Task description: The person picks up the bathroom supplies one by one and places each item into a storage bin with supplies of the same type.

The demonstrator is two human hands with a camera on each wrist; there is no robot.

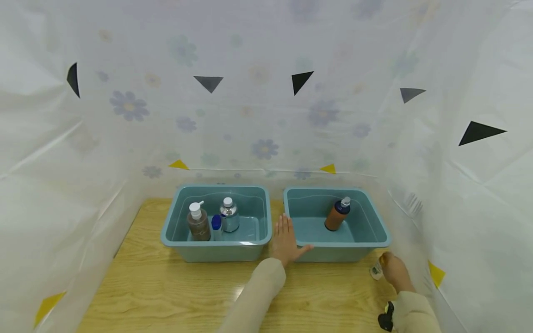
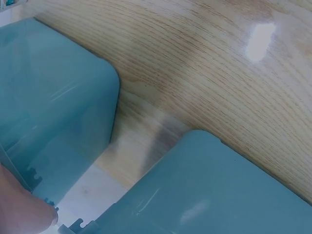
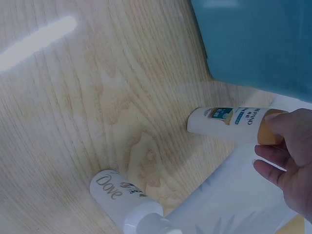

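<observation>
Sleeves (image 1: pixel 259 289) end in a left hand (image 1: pixel 286 241), fingers together, thumb out at a tub (image 1: pixel 347 245), and right hand (image 1: pixel 395 271) pinching a bottle (image 3: pixel 219 122) by its cap (image 3: pixel 265 131).

Long beige sleeves (image 1: pixel 253 296) are worn, with a black, yellow-patched device (image 1: pixel 386 318) at the right cuff (image 1: pixel 405 303).

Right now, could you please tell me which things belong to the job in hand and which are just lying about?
Likely the job:
orange-capped bottle, held by the right hand
right tub, left hand at its rim
left tub
Dove bottle

Apparently just surroundings:
flower-patterned sheet
black triangles
yellow triangles
</observation>
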